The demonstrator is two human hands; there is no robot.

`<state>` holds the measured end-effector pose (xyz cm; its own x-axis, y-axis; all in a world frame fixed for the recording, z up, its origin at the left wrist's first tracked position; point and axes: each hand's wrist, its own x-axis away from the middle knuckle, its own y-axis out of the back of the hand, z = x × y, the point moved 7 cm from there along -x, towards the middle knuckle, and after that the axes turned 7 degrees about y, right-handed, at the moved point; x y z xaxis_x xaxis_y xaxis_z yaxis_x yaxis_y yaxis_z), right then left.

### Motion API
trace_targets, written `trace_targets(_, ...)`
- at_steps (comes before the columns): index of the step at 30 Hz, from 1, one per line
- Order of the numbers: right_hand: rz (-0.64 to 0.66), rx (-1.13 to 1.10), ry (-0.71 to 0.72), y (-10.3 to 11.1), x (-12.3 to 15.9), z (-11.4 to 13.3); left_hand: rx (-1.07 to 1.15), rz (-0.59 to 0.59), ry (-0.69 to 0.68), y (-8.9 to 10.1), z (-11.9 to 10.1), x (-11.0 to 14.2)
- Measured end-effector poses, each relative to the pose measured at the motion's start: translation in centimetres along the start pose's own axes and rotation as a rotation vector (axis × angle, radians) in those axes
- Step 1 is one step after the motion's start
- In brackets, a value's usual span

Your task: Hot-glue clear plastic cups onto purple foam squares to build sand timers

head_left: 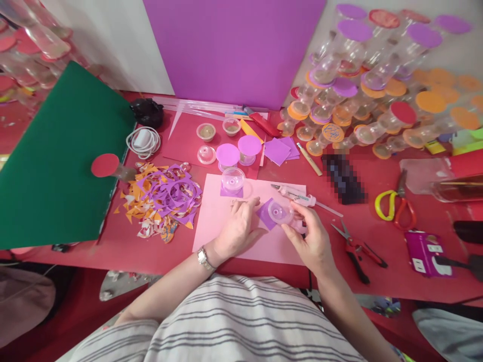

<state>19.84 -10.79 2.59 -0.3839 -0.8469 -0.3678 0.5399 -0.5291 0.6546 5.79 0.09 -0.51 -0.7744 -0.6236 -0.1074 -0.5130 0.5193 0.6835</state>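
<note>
My right hand [311, 239] grips a small clear round plastic cup [279, 213] by its rim, between thumb and fingertips. The cup overlaps a purple foam square [266, 219]; whether they touch I cannot tell. My left hand [237, 229], with a watch on its wrist, is open beside the square, fingers stretched out and nothing in them. Both hands are over a pink sheet [215, 226]. A second clear cup [233, 180] stands on another purple square [231, 192] at the sheet's far edge. Behind my right fingers lies a glue gun [294, 195].
Purple and orange scraps [169, 193] are heaped to the left, near a leaning green board [64, 166]. Cups with purple discs [227, 155] stand behind the sheet. Pliers [358, 251], scissors [396, 206] and a purple box [428, 254] lie right. Many hourglass-like pieces [402, 113] are stacked back right.
</note>
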Motion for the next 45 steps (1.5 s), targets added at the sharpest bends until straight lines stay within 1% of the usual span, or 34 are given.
trace_targets(5,0.003,0.019,-0.003,-0.4,-0.3,0.3,0.006,0.008,0.008,-0.1,0.1,-0.1)
trace_targets(8,0.006,-0.013,-0.006,-0.6,-0.3,0.4,0.031,0.000,0.022,-0.1,0.2,-0.1)
trace_targets(13,-0.023,-0.086,-0.054,-0.6,0.0,-0.2,0.023,0.020,0.029,-0.3,0.2,-0.1)
trace_targets(16,-0.029,-0.090,-0.001,-0.8,-0.4,0.0,0.021,0.014,0.013,-0.2,0.1,0.0)
trace_targets(20,-0.010,-0.019,0.104,-1.5,-1.5,1.1,0.015,-0.013,-0.019,0.1,0.0,0.1)
trace_targets(23,-0.022,-0.010,0.127,-2.0,-2.0,2.0,0.027,-0.037,-0.018,0.4,0.3,0.2)
trace_targets(25,-0.004,-0.038,0.130,-2.5,-2.0,2.6,0.044,-0.053,-0.009,0.5,0.5,0.3)
trace_targets(29,0.078,-0.094,0.124,-3.7,-1.8,3.2,0.071,-0.054,0.016,0.5,1.1,0.3)
trace_targets(33,0.119,-0.115,0.067,-4.1,-1.7,2.9,0.066,-0.029,0.034,0.2,1.4,0.2)
trace_targets(38,0.135,-0.115,0.038,-4.5,-1.5,2.5,0.036,-0.020,0.010,0.1,1.1,0.2)
trace_targets(42,0.126,-0.093,0.080,-4.4,-1.1,2.6,-0.043,-0.019,0.022,-0.1,1.0,0.2)
trace_targets(45,0.110,-0.083,0.090,-3.0,-0.8,2.3,-0.080,-0.052,0.006,0.0,0.7,0.2)
